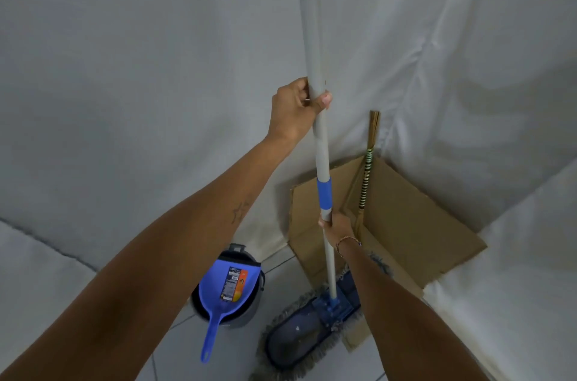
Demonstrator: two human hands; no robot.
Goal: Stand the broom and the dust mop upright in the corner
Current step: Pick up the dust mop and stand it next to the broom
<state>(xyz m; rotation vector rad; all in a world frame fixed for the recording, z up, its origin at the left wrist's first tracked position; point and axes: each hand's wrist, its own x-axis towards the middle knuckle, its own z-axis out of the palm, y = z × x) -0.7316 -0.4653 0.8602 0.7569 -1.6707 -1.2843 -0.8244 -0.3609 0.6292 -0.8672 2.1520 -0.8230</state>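
Note:
The dust mop stands nearly upright in front of the corner, its grey pole (319, 143) with a blue collar running up out of view. Its flat blue head with grey fringe (307, 330) rests on the floor tiles. My left hand (296, 109) grips the pole high up. My right hand (335, 227) grips it lower, just under the blue collar. The broom (368, 168), with a striped green and black handle, leans upright in the corner behind the pole; its lower end is hidden by my right hand and arm.
Flattened cardboard (406, 224) lines the floor and wall foot in the corner. A grey bucket (249, 312) holding a blue dustpan (229, 290) stands left of the mop head. White cloth (156, 68) covers the walls on both sides.

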